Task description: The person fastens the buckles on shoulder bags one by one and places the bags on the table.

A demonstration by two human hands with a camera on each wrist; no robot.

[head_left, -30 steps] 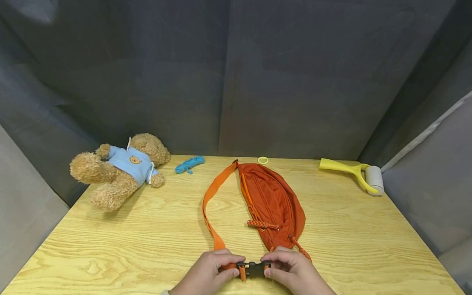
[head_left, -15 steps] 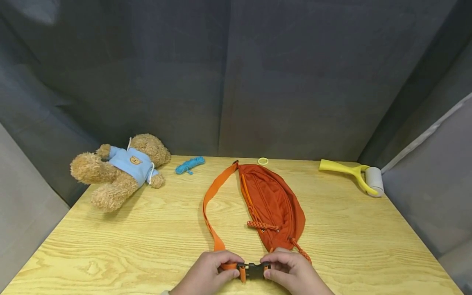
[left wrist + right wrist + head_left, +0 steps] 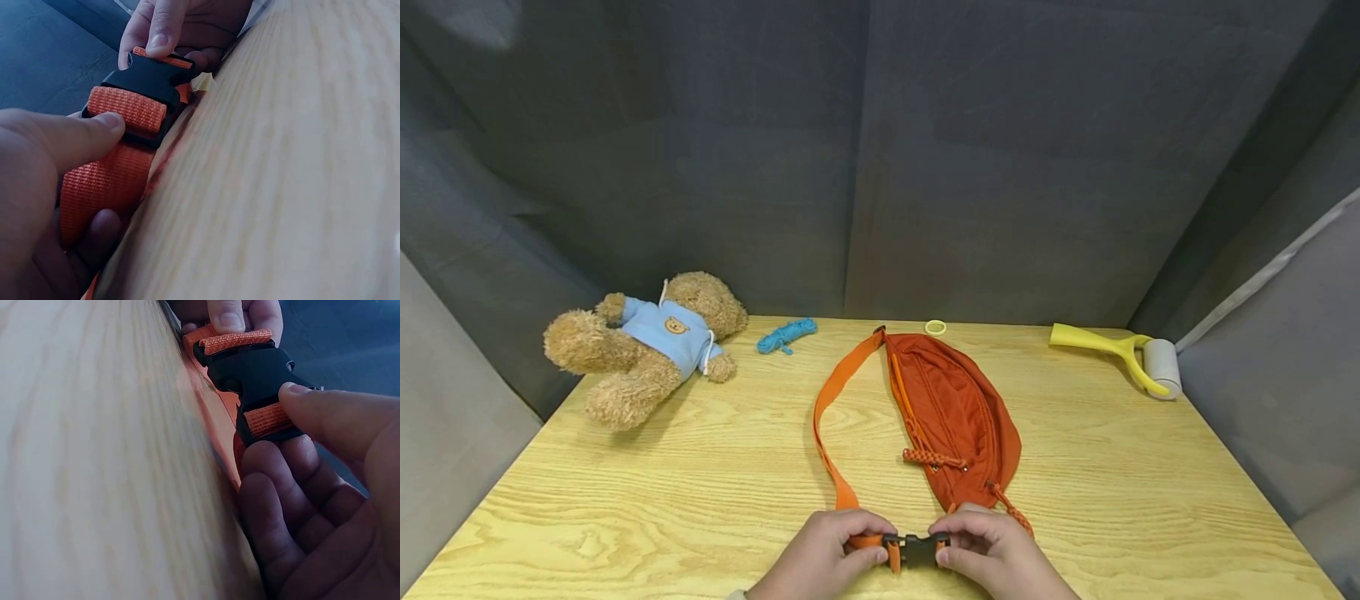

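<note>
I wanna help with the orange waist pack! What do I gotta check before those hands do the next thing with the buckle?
1. Left hand holding one end of the black side-release buckle: ok.
2. Right hand holding the other end: ok.
3. Buckle halves lined up: ok.
4. Buckle clicked all the way in: cannot tell.
5. Waist pack lying on the table: ok.
6. Teddy bear and blue cord away from the buckle: ok.

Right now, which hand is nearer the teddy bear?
The left hand, below and right of the teddy bear in the head view; the right hand, gripping the side-release buckle, is farther right.
</note>
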